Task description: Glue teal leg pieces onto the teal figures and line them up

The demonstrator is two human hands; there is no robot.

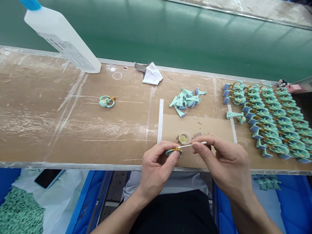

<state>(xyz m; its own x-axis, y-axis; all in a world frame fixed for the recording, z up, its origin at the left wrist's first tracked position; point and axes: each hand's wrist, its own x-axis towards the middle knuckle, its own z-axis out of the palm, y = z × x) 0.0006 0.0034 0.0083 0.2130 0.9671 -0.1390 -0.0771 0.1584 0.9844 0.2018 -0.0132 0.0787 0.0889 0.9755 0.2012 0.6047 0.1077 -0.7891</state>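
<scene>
My left hand [158, 165] pinches a small green ring-shaped plastic piece [168, 152] with a brown-gold part on it. Between thumb and fingers, my right hand [219, 159] holds a cotton swab [186, 146], whose far tip meets the brown-gold part. Just beyond the hands stands a small clear cup [184, 138] with yellowish liquid. A pile of green pieces with blue-purple ends [185, 100] lies farther back. One more green ring piece [106, 101] sits alone to the left.
Rows of assembled green pieces [275, 120] fill the right side. At the back left stands a white bottle [65, 39]; a white cloth [152, 74] lies near the back edge. Below the table are blue bins [83, 201], the left one with a phone [48, 178] and many green pieces.
</scene>
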